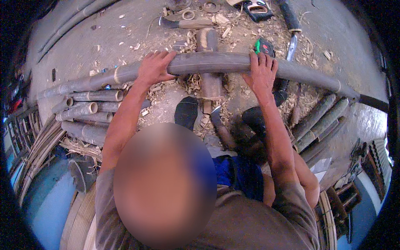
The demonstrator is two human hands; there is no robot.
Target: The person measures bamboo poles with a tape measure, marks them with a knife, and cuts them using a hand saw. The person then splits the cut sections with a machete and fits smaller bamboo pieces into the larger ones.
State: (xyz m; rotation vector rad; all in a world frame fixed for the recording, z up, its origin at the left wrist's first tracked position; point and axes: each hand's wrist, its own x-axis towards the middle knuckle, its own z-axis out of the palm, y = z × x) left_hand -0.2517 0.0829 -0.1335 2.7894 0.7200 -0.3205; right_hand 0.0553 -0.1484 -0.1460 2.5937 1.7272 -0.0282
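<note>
A long grey-brown bamboo pole (pixel 208 62) lies crosswise in front of me, over a short, thick wooden or bamboo piece (pixel 211 87) on the floor. My left hand (pixel 156 68) grips the pole left of this crossing, fingers over the far side and thumb on the near side. To the right of the crossing, my right hand (pixel 263 75) wraps over the same pole, its fingers slightly apart. A black and green tape measure (pixel 265 47) is just beyond my right hand. The pole's undersides and the fingertips' far ends are hidden.
Cut bamboo lengths (pixel 93 109) are stacked at left, and more bamboo poles (pixel 318 125) lie at right. A wooden-handled blade (pixel 187 23), a handsaw (pixel 257 10) and a dark-handled knife (pixel 293 39) lie beyond the pole. Wood shavings cover the floor around my feet.
</note>
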